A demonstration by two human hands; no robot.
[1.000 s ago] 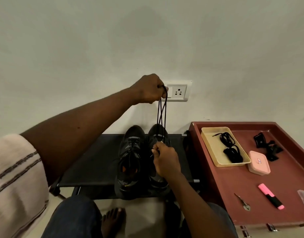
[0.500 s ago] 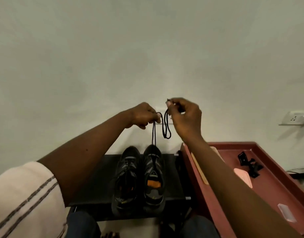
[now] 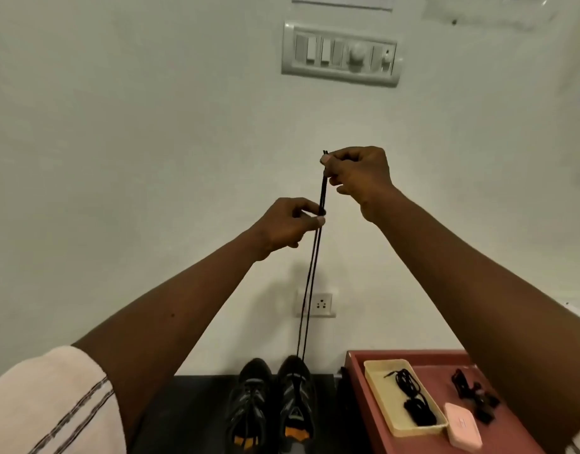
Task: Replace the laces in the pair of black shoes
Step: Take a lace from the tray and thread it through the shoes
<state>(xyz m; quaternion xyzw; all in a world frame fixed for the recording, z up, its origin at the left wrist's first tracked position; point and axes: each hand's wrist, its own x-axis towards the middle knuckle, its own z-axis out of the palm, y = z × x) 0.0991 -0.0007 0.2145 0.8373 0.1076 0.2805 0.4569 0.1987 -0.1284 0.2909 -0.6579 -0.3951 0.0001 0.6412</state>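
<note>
Black lace point(image 3: 322, 195): left hand point(image 3: 288, 225); right hand point(image 3: 360, 175)

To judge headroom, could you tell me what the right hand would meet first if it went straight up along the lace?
Probably the switch panel on the wall above the right hand; nothing else shows between them, though depth is unclear.

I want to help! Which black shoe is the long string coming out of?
The black shoe beside the red tray; the black lace rises from it alone.
</note>
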